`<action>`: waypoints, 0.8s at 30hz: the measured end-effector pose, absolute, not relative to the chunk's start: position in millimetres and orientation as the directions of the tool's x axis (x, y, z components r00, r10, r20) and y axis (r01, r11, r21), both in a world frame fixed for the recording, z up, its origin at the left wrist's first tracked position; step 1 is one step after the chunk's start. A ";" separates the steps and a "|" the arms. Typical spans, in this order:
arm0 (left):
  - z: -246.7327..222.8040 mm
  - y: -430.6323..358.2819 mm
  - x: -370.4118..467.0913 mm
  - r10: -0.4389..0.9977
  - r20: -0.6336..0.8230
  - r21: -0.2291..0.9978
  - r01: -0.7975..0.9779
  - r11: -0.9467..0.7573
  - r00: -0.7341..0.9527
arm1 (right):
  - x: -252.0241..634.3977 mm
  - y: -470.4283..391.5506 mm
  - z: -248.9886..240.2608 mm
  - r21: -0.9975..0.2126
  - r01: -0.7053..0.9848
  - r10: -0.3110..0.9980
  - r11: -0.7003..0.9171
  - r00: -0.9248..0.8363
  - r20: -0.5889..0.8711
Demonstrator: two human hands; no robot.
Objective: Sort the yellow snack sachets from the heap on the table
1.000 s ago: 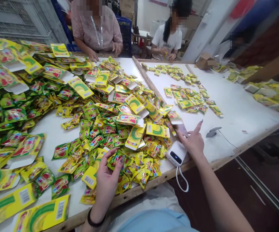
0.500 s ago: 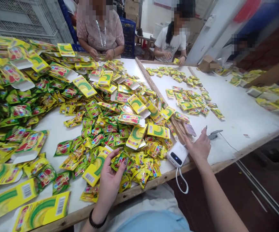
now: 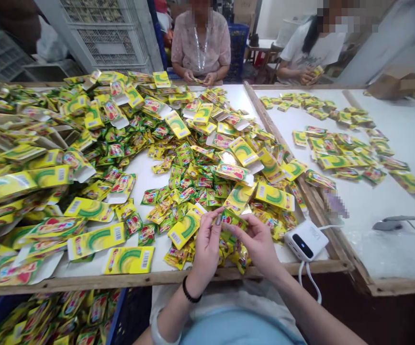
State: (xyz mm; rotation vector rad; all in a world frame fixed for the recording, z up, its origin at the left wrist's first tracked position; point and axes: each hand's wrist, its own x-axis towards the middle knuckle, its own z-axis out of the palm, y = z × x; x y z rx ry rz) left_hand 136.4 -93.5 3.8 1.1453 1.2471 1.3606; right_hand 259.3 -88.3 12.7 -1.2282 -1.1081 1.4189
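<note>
Our bench [image 3: 139,175] carries a heap of yellow cartons [image 3: 176,125]; at its near side, our left hand [image 3: 207,244] and right hand [image 3: 263,243] pinch a green sachet [image 3: 233,217] in their fingers [image 3: 216,224], its long axis seemingly slanting crosswise between them, neither hand nearer.

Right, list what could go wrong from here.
The green sachet in the left hand and right hand could slip into the loose sachets below. The white power bank sits near the wooden front edge, its strap hanging over; the right forearm, close by, might snag it.
</note>
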 end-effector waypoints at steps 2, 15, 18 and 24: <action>0.0 -93.7 133.2 0.991 0.054 0.997 -0.051 -0.061 -0.125 | 258.9 -85.2 10.2 -0.967 -0.146 0.978 -0.209 -0.051 -0.203; 24.1 -35.9 88.7 0.959 0.270 0.599 0.765 -0.237 0.086 | 307.9 -90.4 -2.1 -0.962 0.272 0.998 0.026 0.042 0.039; 32.1 -21.5 68.7 0.964 0.247 0.502 0.839 -0.212 0.096 | 317.9 -90.6 -4.0 -0.983 0.168 0.997 -0.077 0.020 -0.075; 21.1 -62.6 57.7 0.981 0.146 0.353 0.920 -0.172 0.127 | 316.2 -95.1 -9.7 -0.980 -0.093 0.984 -0.178 -0.047 -0.174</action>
